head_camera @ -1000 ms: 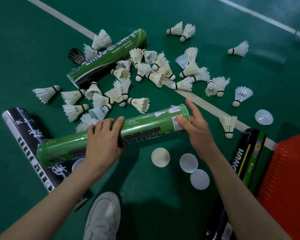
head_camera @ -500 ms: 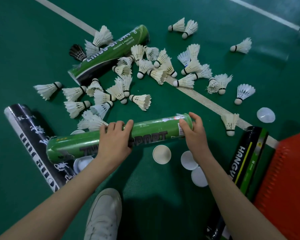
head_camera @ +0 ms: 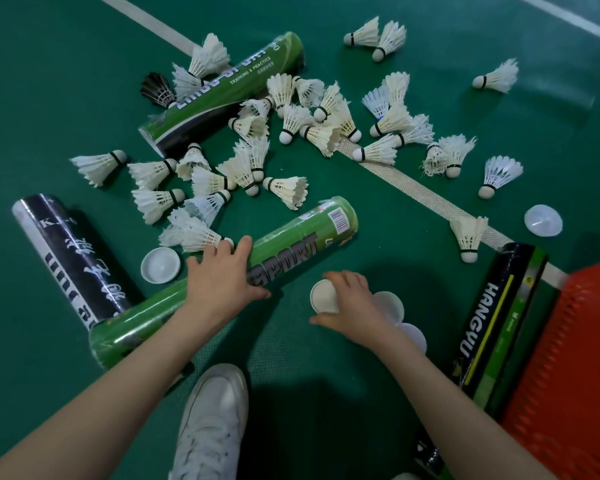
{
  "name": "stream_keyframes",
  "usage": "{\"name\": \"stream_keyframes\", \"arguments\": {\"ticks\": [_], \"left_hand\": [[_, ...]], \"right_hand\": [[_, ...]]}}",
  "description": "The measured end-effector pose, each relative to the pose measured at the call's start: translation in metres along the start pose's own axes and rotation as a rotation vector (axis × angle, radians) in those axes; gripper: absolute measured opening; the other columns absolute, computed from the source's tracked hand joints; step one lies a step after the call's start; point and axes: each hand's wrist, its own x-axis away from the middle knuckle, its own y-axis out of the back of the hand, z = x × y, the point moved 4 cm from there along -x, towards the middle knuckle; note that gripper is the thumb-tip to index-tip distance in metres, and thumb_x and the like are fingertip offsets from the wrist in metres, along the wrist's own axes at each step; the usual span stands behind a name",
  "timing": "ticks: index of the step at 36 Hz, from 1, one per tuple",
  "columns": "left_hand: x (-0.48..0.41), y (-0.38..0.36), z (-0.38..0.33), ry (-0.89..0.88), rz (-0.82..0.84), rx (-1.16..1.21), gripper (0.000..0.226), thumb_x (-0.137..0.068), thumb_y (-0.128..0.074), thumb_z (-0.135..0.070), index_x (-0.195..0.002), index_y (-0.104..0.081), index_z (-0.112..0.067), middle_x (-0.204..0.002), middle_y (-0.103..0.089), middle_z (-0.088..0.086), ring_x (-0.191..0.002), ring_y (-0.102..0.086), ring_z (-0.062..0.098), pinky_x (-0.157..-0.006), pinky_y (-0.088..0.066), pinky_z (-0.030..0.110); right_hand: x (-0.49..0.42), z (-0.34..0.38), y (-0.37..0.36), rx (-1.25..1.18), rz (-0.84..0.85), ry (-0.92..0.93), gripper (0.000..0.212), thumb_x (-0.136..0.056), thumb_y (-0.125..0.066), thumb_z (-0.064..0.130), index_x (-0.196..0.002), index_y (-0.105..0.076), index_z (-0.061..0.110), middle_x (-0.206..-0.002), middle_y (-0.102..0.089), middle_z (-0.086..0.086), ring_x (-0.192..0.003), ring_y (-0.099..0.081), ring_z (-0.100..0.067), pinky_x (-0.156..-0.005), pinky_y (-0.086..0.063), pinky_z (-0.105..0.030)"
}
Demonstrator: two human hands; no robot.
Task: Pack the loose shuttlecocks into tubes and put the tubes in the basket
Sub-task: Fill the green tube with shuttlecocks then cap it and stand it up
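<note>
A green tube (head_camera: 302,237) lies slanted on the green court floor, and my left hand (head_camera: 219,282) grips it around the middle. My right hand (head_camera: 357,306) is low beside it, fingers and thumb curled round the rim of a white cap (head_camera: 321,296) on the floor. Several loose white shuttlecocks (head_camera: 288,188) lie scattered beyond the tube, one black one (head_camera: 158,90) among them. The orange basket (head_camera: 568,358) stands at the right edge.
Another green tube (head_camera: 229,88) lies at the back, a black tube (head_camera: 70,258) at the left and a black-green tube (head_camera: 496,323) against the basket. More caps (head_camera: 160,265) (head_camera: 542,220) (head_camera: 392,303) lie around. My white shoe (head_camera: 212,417) is below the tube.
My right hand left the tube's far end and dropped onto the white cap. The tube's far end swung up and away while my left hand kept its grip.
</note>
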Motion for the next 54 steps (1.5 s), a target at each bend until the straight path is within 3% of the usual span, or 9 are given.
{"name": "stream_keyframes", "arguments": {"ticks": [5, 13, 17, 21, 26, 41, 47, 51, 54], "left_hand": [[0.003, -0.005, 0.0, -0.003, 0.027, 0.022, 0.1, -0.068, -0.066, -0.069, -0.146, -0.019, -0.026, -0.138, -0.042, 0.008, -0.129, -0.037, 0.029, -0.102, -0.035, 0.048], [0.005, 0.003, 0.0, -0.026, -0.005, 0.064, 0.099, -0.068, -0.068, -0.067, -0.145, -0.021, -0.026, -0.134, -0.045, 0.006, -0.126, -0.04, 0.027, -0.101, -0.034, 0.045], [0.006, 0.007, -0.003, -0.06, -0.018, 0.079, 0.097, -0.069, -0.068, -0.066, -0.145, -0.02, -0.028, -0.132, -0.044, 0.004, -0.126, -0.039, 0.025, -0.103, -0.033, 0.042], [0.009, 0.01, -0.009, -0.12, -0.049, 0.087, 0.098, -0.07, -0.067, -0.066, -0.146, -0.018, -0.03, -0.131, -0.043, 0.0, -0.124, -0.038, 0.022, -0.102, -0.032, 0.039], [0.009, 0.01, -0.008, -0.131, -0.071, 0.102, 0.097, -0.07, -0.068, -0.065, -0.146, -0.019, -0.03, -0.128, -0.045, 0.0, -0.121, -0.04, 0.021, -0.099, -0.032, 0.038], [0.004, 0.008, -0.007, -0.156, -0.119, -0.056, 0.09, -0.073, -0.065, -0.061, -0.145, -0.022, -0.03, -0.129, -0.046, 0.001, -0.121, -0.041, 0.024, -0.099, -0.032, 0.041], [0.0, 0.001, -0.004, -0.144, -0.108, -0.113, 0.089, -0.073, -0.067, -0.06, -0.144, -0.021, -0.031, -0.129, -0.046, 0.002, -0.121, -0.042, 0.026, -0.101, -0.033, 0.044], [-0.002, -0.003, 0.004, -0.073, -0.098, -0.102, 0.089, -0.072, -0.069, -0.057, -0.143, -0.023, -0.03, -0.13, -0.047, 0.004, -0.122, -0.041, 0.027, -0.098, -0.033, 0.044], [-0.005, -0.001, 0.011, -0.029, -0.1, -0.069, 0.089, -0.071, -0.07, -0.056, -0.142, -0.025, -0.029, -0.128, -0.048, 0.006, -0.12, -0.043, 0.029, -0.097, -0.033, 0.043]], "right_hand": [[-0.001, -0.006, -0.007, 0.173, -0.041, 0.061, 0.068, -0.084, -0.068, 0.027, -0.143, -0.035, 0.019, -0.141, -0.035, -0.005, -0.13, -0.028, -0.025, -0.103, -0.031, -0.036], [-0.014, -0.029, 0.023, -0.112, -0.343, -0.15, 0.055, -0.095, -0.054, 0.023, -0.144, -0.034, 0.01, -0.153, -0.023, -0.013, -0.141, -0.016, -0.03, -0.115, -0.016, -0.039], [-0.011, -0.019, 0.072, -0.677, -0.642, -0.215, 0.031, -0.101, -0.04, 0.021, -0.128, -0.052, 0.011, -0.121, -0.06, -0.005, -0.11, -0.052, -0.017, -0.095, -0.038, -0.029], [-0.013, 0.0, 0.095, -0.843, -0.568, -0.093, 0.011, -0.097, -0.052, 0.028, -0.106, -0.056, 0.023, -0.09, -0.069, 0.006, -0.083, -0.063, -0.01, -0.078, -0.051, -0.029], [-0.015, 0.004, 0.101, -0.998, -0.552, -0.056, 0.011, -0.09, -0.065, 0.021, -0.088, -0.057, 0.015, -0.07, -0.07, 0.004, -0.063, -0.063, -0.008, -0.059, -0.051, -0.025], [-0.02, -0.015, 0.084, -0.997, -0.321, -0.139, 0.017, -0.096, -0.055, 0.018, -0.108, -0.06, 0.006, -0.09, -0.071, -0.002, -0.076, -0.065, -0.012, -0.074, -0.051, -0.028], [-0.027, -0.022, 0.065, -1.075, -0.295, -0.311, 0.018, -0.095, -0.054, 0.018, -0.112, -0.056, 0.014, -0.105, -0.067, -0.006, -0.094, -0.063, -0.019, -0.093, -0.05, -0.04], [-0.018, -0.027, 0.053, -0.887, -0.497, -0.387, 0.023, -0.095, -0.05, 0.019, -0.118, -0.049, 0.015, -0.115, -0.059, -0.003, -0.107, -0.057, -0.02, -0.091, -0.046, -0.035], [-0.015, -0.029, 0.04, -0.608, -0.395, -0.314, 0.039, -0.091, -0.059, 0.022, -0.127, -0.048, 0.011, -0.122, -0.051, -0.005, -0.12, -0.046, -0.022, -0.097, -0.038, -0.032]]}}
